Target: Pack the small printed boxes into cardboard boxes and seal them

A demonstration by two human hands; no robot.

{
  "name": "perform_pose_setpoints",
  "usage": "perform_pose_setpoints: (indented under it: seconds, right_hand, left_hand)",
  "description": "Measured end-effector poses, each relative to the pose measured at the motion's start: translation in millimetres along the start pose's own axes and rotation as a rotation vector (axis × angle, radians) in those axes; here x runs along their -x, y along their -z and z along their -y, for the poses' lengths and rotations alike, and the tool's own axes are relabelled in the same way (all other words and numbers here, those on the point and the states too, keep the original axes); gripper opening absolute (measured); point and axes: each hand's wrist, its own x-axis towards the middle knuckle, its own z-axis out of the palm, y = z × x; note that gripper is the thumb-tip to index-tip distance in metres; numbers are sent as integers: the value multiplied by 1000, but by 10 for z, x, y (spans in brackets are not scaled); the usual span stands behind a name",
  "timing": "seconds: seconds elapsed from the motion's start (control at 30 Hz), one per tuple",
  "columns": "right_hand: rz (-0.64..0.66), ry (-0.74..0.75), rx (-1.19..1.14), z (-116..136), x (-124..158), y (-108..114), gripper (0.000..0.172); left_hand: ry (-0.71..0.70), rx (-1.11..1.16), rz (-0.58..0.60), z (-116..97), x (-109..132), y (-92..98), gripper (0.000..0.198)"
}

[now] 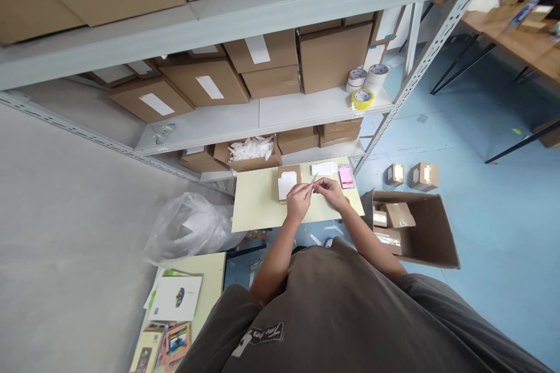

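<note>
Over a pale yellow table [249, 210], my left hand [299, 200] pinches a thin white slip [314, 178], seen nearly edge-on. My right hand [331, 192] is closed at the slip's lower end, its fingertips meeting those of the left. Whether the slip is a label or plain paper, I cannot tell. Just left of my hands stands a small cardboard box [283, 171] with a white label [286, 185] on its top. Beyond the right hand lie some white papers [322, 168] and a pink printed card or packet [345, 176].
Metal shelving [289, 113] in front holds cardboard boxes, tape rolls [362, 99] and a carton of white packing material [251, 148]. A large open carton [437, 227] with small boxes stands on the floor at right. A plastic bag [188, 230] bulges at left.
</note>
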Motion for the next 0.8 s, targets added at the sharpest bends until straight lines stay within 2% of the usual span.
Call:
perform_pose_setpoints:
  seconds: [0.27, 0.47, 0.57, 0.7, 0.8]
  right_hand:
    - [9, 17, 9, 27, -28, 12, 30]
    - [38, 33, 58, 30, -46, 6, 29]
    - [55, 27, 55, 27, -48, -6, 26]
    - [48, 15, 1, 18, -45, -1, 18]
    - [25, 6, -11, 19, -38, 15, 15]
  left_hand:
    - [77, 104, -16, -41, -59, 2, 19]
    - [365, 367, 31, -102, -103, 43, 25]
    - [501, 448, 7, -52, -118, 43, 28]
    - [716, 541, -85, 52, -127, 35, 35]
    - [771, 665, -61, 71, -127, 31, 44]
